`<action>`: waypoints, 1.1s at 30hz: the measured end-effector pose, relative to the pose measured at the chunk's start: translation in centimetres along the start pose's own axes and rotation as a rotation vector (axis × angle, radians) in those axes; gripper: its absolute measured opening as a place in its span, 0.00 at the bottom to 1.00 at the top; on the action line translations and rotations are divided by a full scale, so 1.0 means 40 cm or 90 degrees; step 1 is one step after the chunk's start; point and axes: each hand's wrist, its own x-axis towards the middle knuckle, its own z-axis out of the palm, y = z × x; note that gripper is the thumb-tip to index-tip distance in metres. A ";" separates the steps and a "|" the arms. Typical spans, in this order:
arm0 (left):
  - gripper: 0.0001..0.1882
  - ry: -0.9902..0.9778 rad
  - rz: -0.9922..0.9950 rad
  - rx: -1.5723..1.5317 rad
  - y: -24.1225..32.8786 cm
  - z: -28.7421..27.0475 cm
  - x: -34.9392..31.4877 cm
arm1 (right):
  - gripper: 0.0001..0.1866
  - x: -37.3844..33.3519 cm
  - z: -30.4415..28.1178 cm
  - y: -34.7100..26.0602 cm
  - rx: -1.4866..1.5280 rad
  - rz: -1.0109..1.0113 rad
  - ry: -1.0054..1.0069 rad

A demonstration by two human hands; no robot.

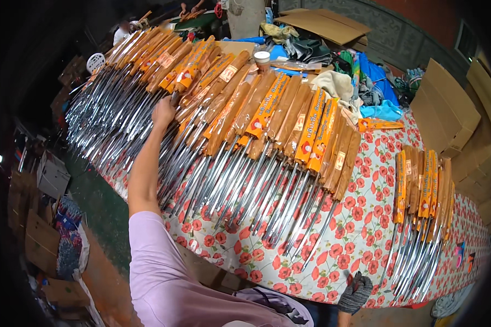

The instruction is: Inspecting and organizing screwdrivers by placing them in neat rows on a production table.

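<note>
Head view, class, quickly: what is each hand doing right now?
Left hand: bare, reaching into the big row of wooden-handled metal tools, fingers closed around one.
Right hand: in a grey knit glove at the floral tablecloth edge; grip cannot be told.

Two heaps of wooden-handled metal tools: a big heap (229,136), too many to count, under and beside the left hand (163,113), and a smaller heap (423,212) of roughly a dozen well right of it. One white-lidded jar (262,58) lies beyond.

Table (360,218): large row of knives (240,147) across left and centre; smaller batch (423,212) at right; cardboard (447,109) and cloths (365,87) behind; left hand (163,111) on the row.
</note>
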 end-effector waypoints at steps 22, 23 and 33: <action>0.40 -0.096 0.080 -0.063 0.008 0.030 -0.097 | 0.14 0.012 -0.028 0.001 -0.005 -0.065 -0.077; 0.39 -0.084 0.099 -0.066 0.002 0.027 -0.094 | 0.14 0.009 -0.027 0.009 -0.005 -0.062 -0.076; 0.21 0.136 0.344 -0.118 0.150 -0.033 -0.235 | 0.16 -0.029 -0.001 0.044 0.022 -0.023 -0.043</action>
